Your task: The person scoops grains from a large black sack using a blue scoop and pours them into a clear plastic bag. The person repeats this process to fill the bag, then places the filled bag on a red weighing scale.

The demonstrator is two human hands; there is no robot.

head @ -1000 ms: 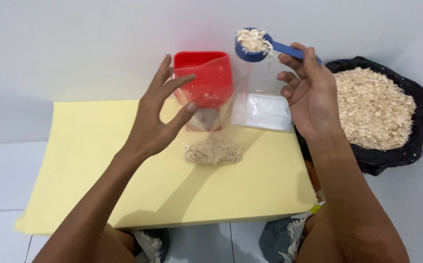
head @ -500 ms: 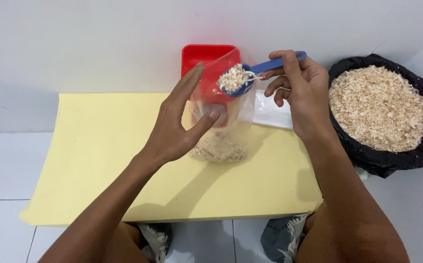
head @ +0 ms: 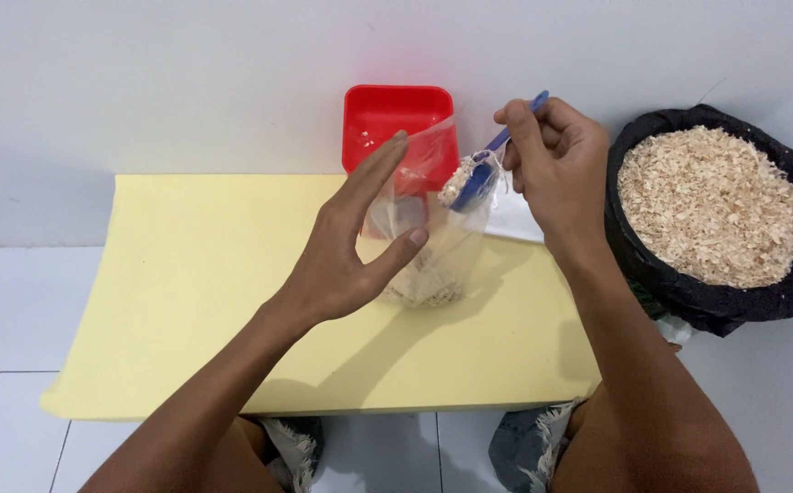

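At the middle of the bench (head: 187, 301), the left hand (head: 351, 246) stands open, fingers spread and straight, thumb pressed against the near side of a clear plastic bag (head: 433, 228) and fingertips at its upper rim, steadying it upright. From about two o'clock of that hand, the right hand (head: 556, 169) comes in with its fingers closed round the handle of a blue scoop (head: 479, 178). Its bowl tips down into the bag's mouth, with pale wood shavings (head: 456, 181) sliding off its edge. A small heap of the same shavings lies in the bottom of the bag, which rests on the yellow bench top. Just behind the bag, at twelve o'clock, sits a red square tub (head: 396, 114) against the white wall (head: 187, 82), a few flecks inside it. At three o'clock, off the bench edge, a black sack (head: 652, 265) stands open, filled with shavings. Below, white floor tiles (head: 4, 319) show at nine o'clock.
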